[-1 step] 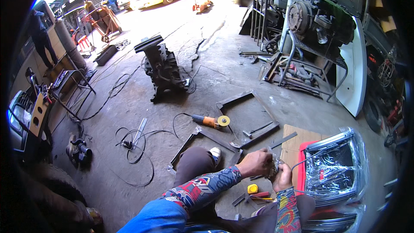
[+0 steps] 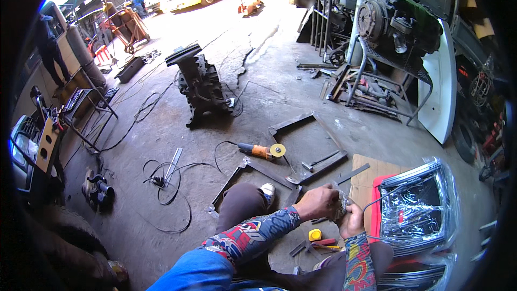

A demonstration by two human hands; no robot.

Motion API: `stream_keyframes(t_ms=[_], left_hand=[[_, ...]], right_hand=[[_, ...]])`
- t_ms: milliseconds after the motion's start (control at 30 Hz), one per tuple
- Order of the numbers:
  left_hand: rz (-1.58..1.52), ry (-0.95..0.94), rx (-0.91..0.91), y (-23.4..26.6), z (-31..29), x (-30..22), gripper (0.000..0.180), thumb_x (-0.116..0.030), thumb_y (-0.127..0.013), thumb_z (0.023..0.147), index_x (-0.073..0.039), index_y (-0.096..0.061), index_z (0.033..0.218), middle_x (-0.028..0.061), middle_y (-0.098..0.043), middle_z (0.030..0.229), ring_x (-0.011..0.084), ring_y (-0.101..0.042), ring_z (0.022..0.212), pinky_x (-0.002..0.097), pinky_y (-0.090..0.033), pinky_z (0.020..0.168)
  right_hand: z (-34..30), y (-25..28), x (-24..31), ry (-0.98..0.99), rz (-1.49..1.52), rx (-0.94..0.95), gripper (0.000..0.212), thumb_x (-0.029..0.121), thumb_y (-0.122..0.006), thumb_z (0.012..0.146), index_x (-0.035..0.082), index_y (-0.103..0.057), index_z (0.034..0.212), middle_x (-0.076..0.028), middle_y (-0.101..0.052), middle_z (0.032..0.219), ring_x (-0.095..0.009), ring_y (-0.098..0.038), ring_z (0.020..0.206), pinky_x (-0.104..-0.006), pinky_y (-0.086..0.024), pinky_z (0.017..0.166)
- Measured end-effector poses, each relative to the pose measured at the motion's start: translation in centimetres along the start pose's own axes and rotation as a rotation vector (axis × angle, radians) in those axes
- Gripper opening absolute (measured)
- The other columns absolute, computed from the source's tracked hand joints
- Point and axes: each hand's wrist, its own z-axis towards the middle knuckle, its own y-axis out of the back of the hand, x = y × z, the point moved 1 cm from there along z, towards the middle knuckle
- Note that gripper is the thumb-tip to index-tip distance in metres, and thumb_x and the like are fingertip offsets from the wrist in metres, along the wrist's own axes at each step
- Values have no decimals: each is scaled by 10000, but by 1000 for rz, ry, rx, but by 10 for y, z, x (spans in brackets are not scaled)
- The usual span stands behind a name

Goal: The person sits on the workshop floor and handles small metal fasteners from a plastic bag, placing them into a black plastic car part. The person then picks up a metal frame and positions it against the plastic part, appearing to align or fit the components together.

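My left hand and my right hand meet at the lower right, both with fingers closed on a small crinkled clear plastic bag. What the bag contains is too small to make out. Just below them on the floor lie a yellow tape measure, a dark metal square and a red-handled tool. Beyond my left hand is an angled steel frame piece, with an orange angle grinder behind it, its yellow disc facing up.
Plastic-wrapped black frames lie right of my hands, over cardboard. Another steel frame with a hammer lies ahead. An engine block stands farther off. Cables loop on the left. A person stands far left.
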Motion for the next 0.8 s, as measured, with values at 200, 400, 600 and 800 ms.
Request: stream_keyframes(t_ms=[200,400,600,800], left_hand=[[-22,-20,-113,2,-1,-2,196,-193,-685,827,-77,-687,985,171,-611,951,376,-642,862,442,-539,720],[-11,-13,-80,14,8,1,200,-201,-708,815,-45,-692,940,171,-610,954,376,-642,878,434,-530,745],[-83,-6,-102,13,8,3,216,-207,-730,804,-29,-709,924,184,-629,927,378,-636,876,444,-520,764],[-108,-33,-57,11,16,12,223,-160,-767,783,-14,-730,947,190,-710,926,318,-696,871,392,-543,792]], right_hand=[[-4,-9,7,36,-104,44,392,97,-425,843,7,-594,1185,-110,-644,1119,-227,-648,1016,-382,-529,910],[2,-12,4,58,-102,16,324,117,-445,917,-15,-606,1166,-103,-645,1106,-201,-640,1024,-355,-525,898],[2,-17,7,78,-114,16,269,131,-460,986,-4,-614,1161,-90,-671,1057,-186,-669,938,-326,-538,842],[8,-6,4,189,-234,-189,196,150,-571,974,-7,-660,1052,-64,-683,933,-151,-658,841,-297,-536,785]])
